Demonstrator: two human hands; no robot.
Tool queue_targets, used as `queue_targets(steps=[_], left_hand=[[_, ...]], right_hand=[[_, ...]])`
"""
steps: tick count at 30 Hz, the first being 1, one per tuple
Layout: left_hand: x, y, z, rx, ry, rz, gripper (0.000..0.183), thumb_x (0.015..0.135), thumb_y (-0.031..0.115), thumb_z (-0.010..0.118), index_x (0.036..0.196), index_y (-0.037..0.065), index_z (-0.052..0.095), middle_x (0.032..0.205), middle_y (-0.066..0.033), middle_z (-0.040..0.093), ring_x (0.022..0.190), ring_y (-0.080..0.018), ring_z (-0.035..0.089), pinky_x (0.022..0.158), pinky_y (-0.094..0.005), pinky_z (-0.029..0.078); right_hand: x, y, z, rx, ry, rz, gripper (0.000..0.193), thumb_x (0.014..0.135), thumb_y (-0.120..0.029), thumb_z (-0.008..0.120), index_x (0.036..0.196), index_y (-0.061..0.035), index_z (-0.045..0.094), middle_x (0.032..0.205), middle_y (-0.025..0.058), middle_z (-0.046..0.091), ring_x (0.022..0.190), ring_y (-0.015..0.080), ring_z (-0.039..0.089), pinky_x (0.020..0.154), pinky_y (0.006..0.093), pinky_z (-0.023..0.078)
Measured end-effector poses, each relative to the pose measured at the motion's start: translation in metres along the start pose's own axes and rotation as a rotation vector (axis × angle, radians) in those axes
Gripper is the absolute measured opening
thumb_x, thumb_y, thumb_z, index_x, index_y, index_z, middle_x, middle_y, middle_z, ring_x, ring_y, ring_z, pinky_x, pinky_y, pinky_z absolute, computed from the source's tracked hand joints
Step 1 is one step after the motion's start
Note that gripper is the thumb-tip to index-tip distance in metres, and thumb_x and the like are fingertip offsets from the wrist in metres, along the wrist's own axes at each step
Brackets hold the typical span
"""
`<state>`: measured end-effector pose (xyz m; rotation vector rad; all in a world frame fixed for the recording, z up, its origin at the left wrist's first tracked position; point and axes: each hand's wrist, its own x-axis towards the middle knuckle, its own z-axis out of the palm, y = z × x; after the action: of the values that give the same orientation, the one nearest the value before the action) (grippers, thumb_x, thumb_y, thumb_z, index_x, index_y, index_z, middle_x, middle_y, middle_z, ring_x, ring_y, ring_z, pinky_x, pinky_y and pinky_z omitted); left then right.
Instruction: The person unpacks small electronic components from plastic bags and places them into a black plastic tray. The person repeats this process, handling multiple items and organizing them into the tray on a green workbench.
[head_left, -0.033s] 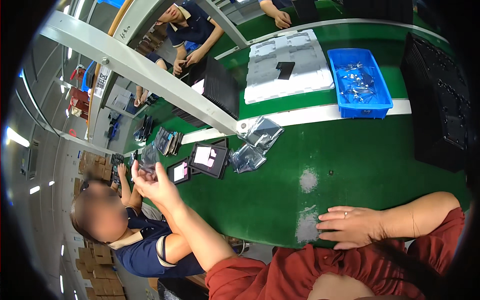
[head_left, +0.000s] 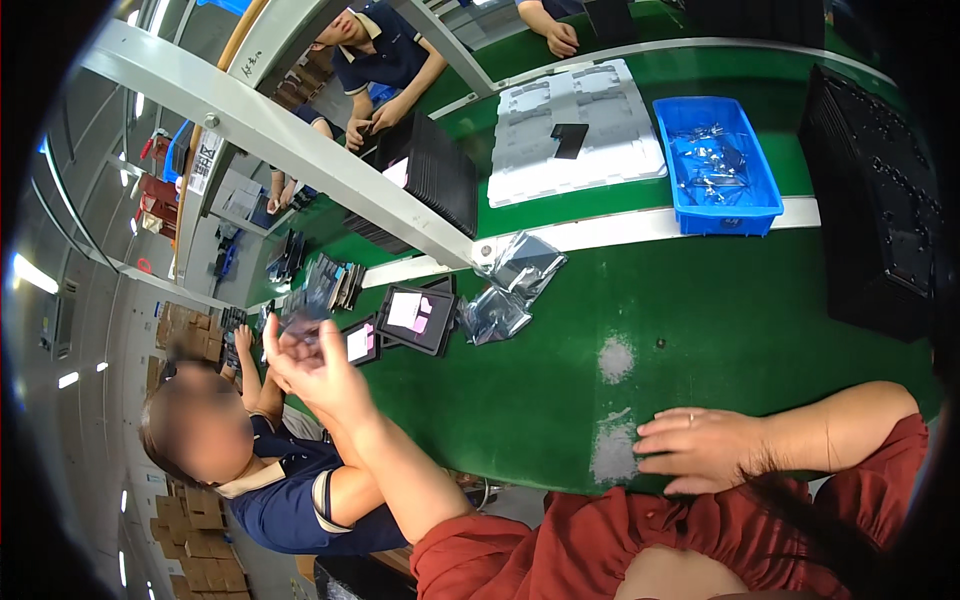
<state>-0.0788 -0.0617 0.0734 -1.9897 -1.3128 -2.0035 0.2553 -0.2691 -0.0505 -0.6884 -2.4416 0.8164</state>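
Observation:
My left hand (head_left: 312, 365) is raised over the left side of the green table (head_left: 560, 400), its fingers bent around a thin, see-through grey plastic bag (head_left: 312, 300). Motion smears the bag, and I cannot tell whether anything is inside. Just to the right of that hand lie black flat frames (head_left: 420, 318) with white and pink patches. Past them are shiny grey anti-static bags (head_left: 497, 315). My right hand (head_left: 690, 450) rests palm down at the near table edge, its fingers stretched out and holding nothing.
A blue bin (head_left: 775, 212) with shiny bags stands beyond, beside a white foam tray (head_left: 515, 180) bearing a black piece. Black panels (head_left: 870, 210) are stacked at right. A metal beam (head_left: 330, 150) crosses at left. A co-worker (head_left: 290, 490) sits close on my left; others work across.
The plastic bag in my left hand has shifted slightly up and right, and that hand's fingers have moved a little. My right hand stays where it was.

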Motion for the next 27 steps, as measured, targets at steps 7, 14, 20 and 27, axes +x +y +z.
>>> queue_targets(steps=[7, 14, 20, 27], left_hand=[[-0.079, 0.133, 0.058, -0.498, -0.821, 0.609, 0.037, 0.067, -0.007, 0.068, 0.101, 0.004, 0.058, 0.081, -0.0057, 0.056, 0.072, -0.0182, 0.058, 0.062, -0.0282, 0.048], [-0.096, 0.161, 0.088, -0.756, -1.367, 0.508, 0.058, 0.066, 0.018, 0.079, 0.118, 0.006, 0.059, 0.080, -0.0042, 0.060, 0.073, -0.0210, 0.058, 0.069, -0.0358, 0.048], [-0.118, 0.128, 0.108, -0.430, -1.146, -0.318, 0.050, 0.080, 0.011, 0.071, 0.124, 0.003, 0.050, 0.075, -0.0056, 0.059, 0.060, -0.0141, 0.059, 0.060, -0.0267, 0.051], [-0.129, 0.110, 0.118, -0.358, -1.109, -0.198, 0.013, 0.084, 0.010, 0.065, 0.093, 0.000, 0.065, 0.083, -0.0104, 0.064, 0.075, -0.0196, 0.062, 0.067, -0.0295, 0.048]], right_hand=[[0.008, 0.005, -0.039, 1.634, 0.516, 0.271, 0.075, 0.095, -0.060, 0.023, 0.133, 0.0015, 0.040, 0.126, 0.0224, 0.052, 0.115, 0.0372, 0.052, 0.094, 0.0502, 0.046], [-0.004, 0.006, -0.058, 1.201, 0.976, 0.393, 0.028, 0.086, -0.012, 0.064, 0.110, 0.0009, 0.058, 0.099, 0.0085, 0.065, 0.091, 0.0163, 0.063, 0.083, 0.0323, 0.052], [0.000, 0.013, -0.043, 1.010, 0.911, 0.515, 0.020, 0.090, -0.005, 0.058, 0.108, 0.0026, 0.056, 0.093, 0.0079, 0.064, 0.083, 0.0144, 0.063, 0.071, 0.0285, 0.054], [0.005, 0.014, -0.023, 0.937, 0.795, 0.472, 0.019, 0.090, -0.003, 0.058, 0.107, 0.0033, 0.055, 0.092, 0.0058, 0.063, 0.082, 0.0086, 0.059, 0.074, 0.0257, 0.051]])
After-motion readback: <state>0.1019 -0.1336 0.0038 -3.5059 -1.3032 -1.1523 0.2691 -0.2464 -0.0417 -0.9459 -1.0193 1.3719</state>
